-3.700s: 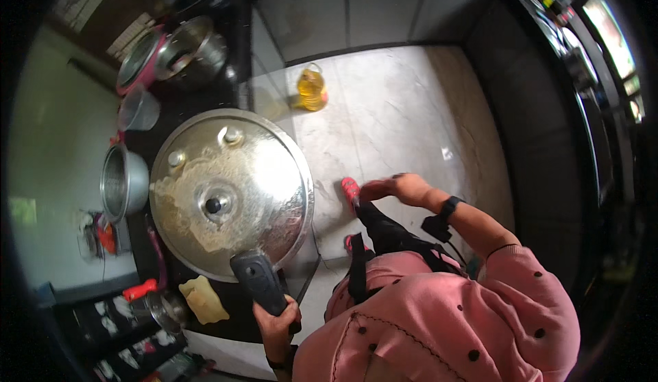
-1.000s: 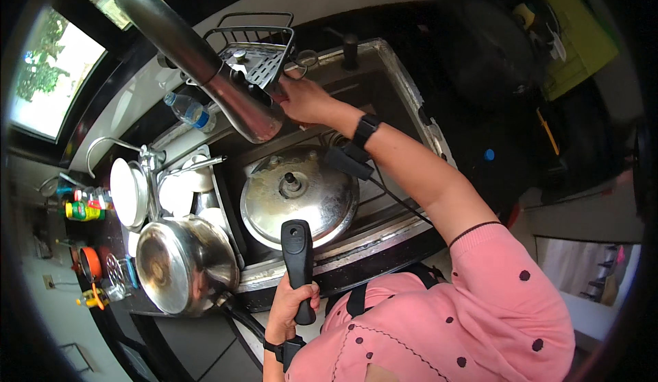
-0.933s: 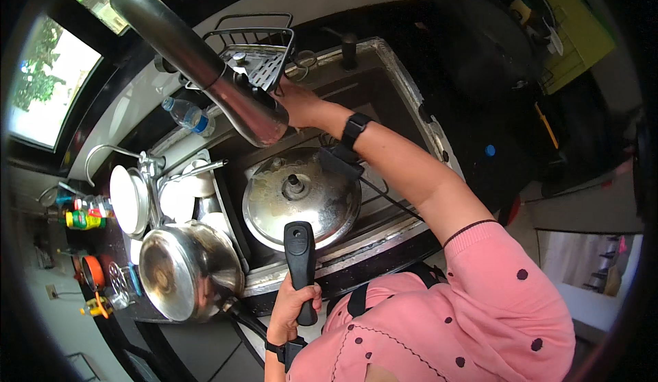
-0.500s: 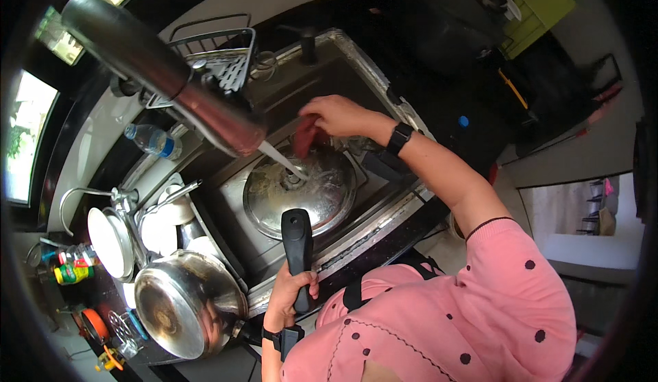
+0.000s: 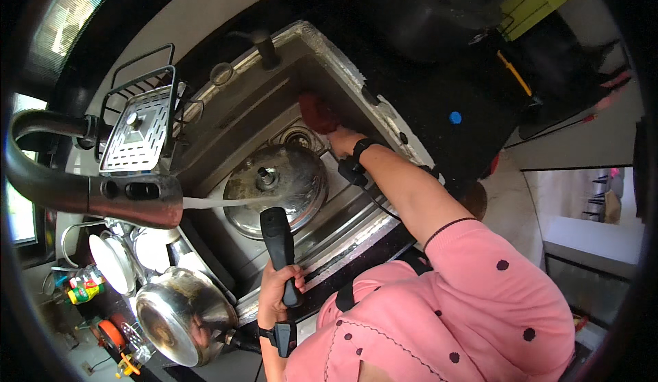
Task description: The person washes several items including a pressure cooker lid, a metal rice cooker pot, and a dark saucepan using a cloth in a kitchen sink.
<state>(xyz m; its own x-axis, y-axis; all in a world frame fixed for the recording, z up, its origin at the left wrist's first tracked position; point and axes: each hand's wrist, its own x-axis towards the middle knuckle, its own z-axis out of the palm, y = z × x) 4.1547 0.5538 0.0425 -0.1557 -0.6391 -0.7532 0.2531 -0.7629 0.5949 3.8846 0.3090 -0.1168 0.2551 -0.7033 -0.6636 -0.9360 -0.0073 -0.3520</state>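
Two bare hands work over a steel sink (image 5: 244, 97), where the left hand (image 5: 282, 289) is wrapped around the black handle (image 5: 277, 234) of a round metal lid (image 5: 301, 176). The lid lies within the basin, just beyond the left hand, its dark center knob (image 5: 266, 175) facing up; whether it rests on the basin floor cannot be told. Water (image 5: 209, 204) streams from a dark faucet (image 5: 62, 186), which arches in to the left of that hand, and reaches the lid. Farther off, the right hand (image 5: 345, 142) is at the edge of a dark red cloth (image 5: 317, 112) near the basin's far corner, its fingers too obscured to tell whether they grip. Just left of the right hand sits the drain (image 5: 297, 137). Left of the left hand, a large steel pot (image 5: 185, 317) stands tipped on its side near white plates (image 5: 110, 265). Beyond the left hand and faucet is a wire rack (image 5: 139, 132), while a blue cap (image 5: 455, 117) lies on the black worktop (image 5: 439, 156) to the right hand's right.
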